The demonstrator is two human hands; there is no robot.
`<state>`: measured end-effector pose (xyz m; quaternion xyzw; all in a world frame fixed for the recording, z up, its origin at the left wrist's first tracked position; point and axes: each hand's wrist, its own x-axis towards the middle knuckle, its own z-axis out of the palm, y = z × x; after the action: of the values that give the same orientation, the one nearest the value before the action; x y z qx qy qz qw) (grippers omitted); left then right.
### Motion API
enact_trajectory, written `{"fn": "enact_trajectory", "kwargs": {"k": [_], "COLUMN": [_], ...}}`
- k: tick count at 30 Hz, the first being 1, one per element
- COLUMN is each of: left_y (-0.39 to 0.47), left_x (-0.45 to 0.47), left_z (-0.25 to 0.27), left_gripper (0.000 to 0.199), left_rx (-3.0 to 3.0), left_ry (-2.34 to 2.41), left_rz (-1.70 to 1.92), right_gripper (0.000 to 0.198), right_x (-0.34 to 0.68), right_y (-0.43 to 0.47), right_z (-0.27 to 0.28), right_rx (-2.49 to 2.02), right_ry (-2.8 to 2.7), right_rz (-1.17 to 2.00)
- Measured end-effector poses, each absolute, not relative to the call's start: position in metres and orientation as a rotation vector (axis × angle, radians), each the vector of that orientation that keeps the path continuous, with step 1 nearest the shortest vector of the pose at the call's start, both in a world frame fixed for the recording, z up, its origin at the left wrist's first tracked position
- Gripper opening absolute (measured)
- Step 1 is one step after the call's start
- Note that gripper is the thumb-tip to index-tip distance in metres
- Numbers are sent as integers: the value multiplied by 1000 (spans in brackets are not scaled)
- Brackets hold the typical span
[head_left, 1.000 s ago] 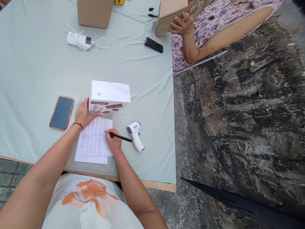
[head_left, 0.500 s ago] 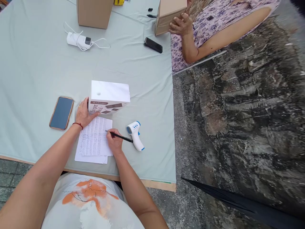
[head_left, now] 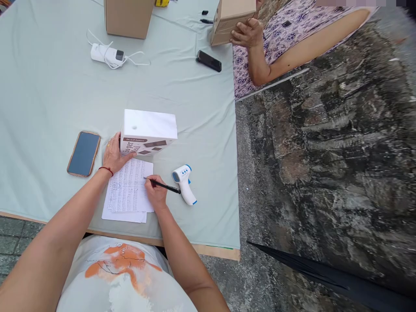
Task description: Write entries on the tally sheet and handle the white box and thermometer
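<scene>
A white carton with brown print stands upright on the cloth-covered table. My left hand grips its near left corner, the thumb along the printed front and the fingers at the left side, partly hidden. Just below the carton lie printed sheets, stacked and slightly askew, with a pen circle on the left part. My right hand rests at their right edge, closed around a black pen whose tip is at the paper. Right of this hand lies a white and blue infrared thermometer.
A smartphone lies left of the carton. Farther back are a white device with a cord, a brown cardboard box and a black phone. At the right edge, another person's hand holds a second cardboard box.
Almost nothing differs. My hands, the pen and the carton stay in place, and the other person's cardboard box has tilted very slightly.
</scene>
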<state>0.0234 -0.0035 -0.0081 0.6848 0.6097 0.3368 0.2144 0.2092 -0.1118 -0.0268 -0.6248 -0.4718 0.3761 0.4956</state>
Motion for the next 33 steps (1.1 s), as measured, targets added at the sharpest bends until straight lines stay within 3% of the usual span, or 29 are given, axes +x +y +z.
{"fn": "enact_trajectory", "kwargs": {"k": [24,33], "left_y": [-4,-4], "left_x": [23,21], "left_z": [-6,-3], "left_gripper": [80,74], "left_rx": [1872,1868], "left_ry": [1685,1650], "left_rz": [921,930], "right_gripper": [10,22], "right_x": [208,218], "right_y": [-112,-119], "right_z": [-30,-26], "right_rx": [-1542,-1518], "right_ry": [-1163,-1411], "right_rz": [859,533]}}
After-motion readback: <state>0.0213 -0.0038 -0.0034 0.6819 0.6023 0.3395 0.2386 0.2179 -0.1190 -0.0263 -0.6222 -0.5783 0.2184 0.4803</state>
